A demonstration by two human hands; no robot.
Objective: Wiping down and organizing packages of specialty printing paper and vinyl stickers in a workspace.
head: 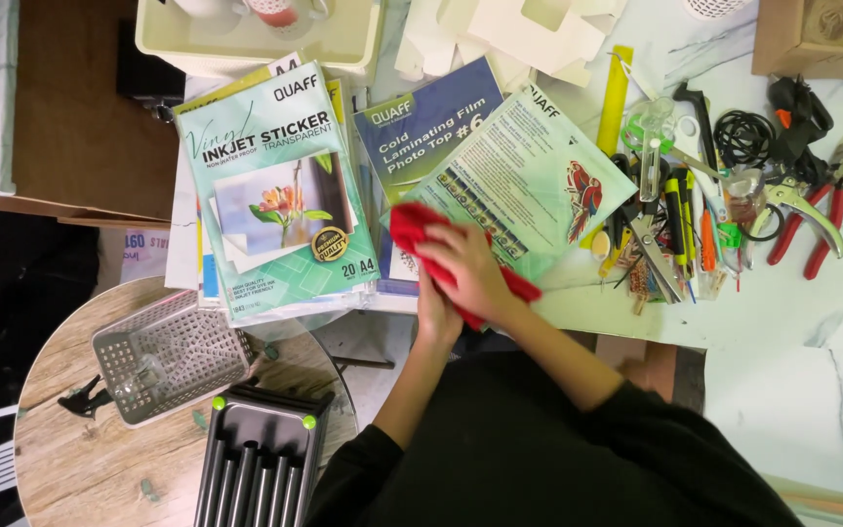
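I see both hands bunched together at the table edge on one red cloth. My right hand lies on top, fingers curled and closed over the cloth. My left hand sits just under it, mostly hidden; it touches the cloth, but I cannot tell whether its fingers are clamped or loose. The cloth is soft and crumpled; one end sticks out up-left of the hands and a corner pokes out to their right.

Under and just beyond the hands: glossy plastic-wrapped paper packs, flat and rectangular. A teal-tinted sheet pack with a parrot picture lies tilted right above the right hand, touching the cloth. A blue laminating film pack sits up-left of it. Further left of the hands is a sticker paper pack with a flower photo, stacked on more packs.

Right of the hands there's a tool heap: scissors, pens, cutters, hard plastic and metal. Red-handled pliers lie far right, well apart, on a white marble-look tabletop.

Down-left of the hands is a round wood-grain table with a grey perforated metal basket tipped over, and a black ribbed tray beside it. A cream tray is at the far top.
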